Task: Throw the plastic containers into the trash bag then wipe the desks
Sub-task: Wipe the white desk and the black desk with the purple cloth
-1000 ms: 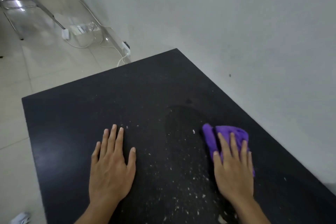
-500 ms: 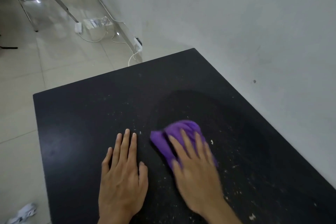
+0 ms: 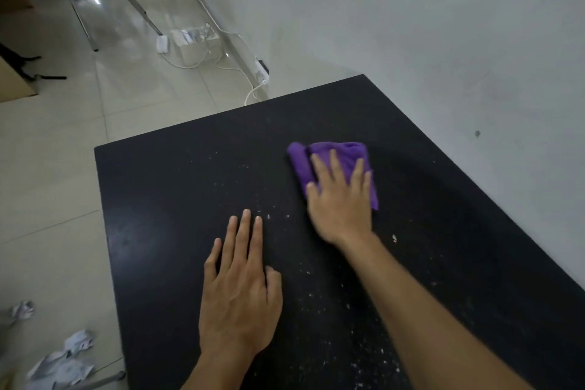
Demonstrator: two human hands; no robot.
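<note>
Desk: black desk (image 3: 164, 187) beside a pale wall, white crumbs scattered on it.
Cloth: purple cloth (image 3: 300, 161) toward its far side.
Right hand: right hand (image 3: 340, 199) presses the cloth, fingers straight.
Left hand: left hand (image 3: 240, 288) flat on the desk, fingers relaxed.
Floor: crumpled paper (image 3: 60, 367).

Soft, dim light, glare on the floor tiles (image 3: 126, 25), right hand (image 3: 340, 199) motion-blurred, edges bent by the wide lens.

bare left hand (image 3: 240, 304), bare right hand (image 3: 340, 209), unsleeved forearms (image 3: 443, 320)
</note>
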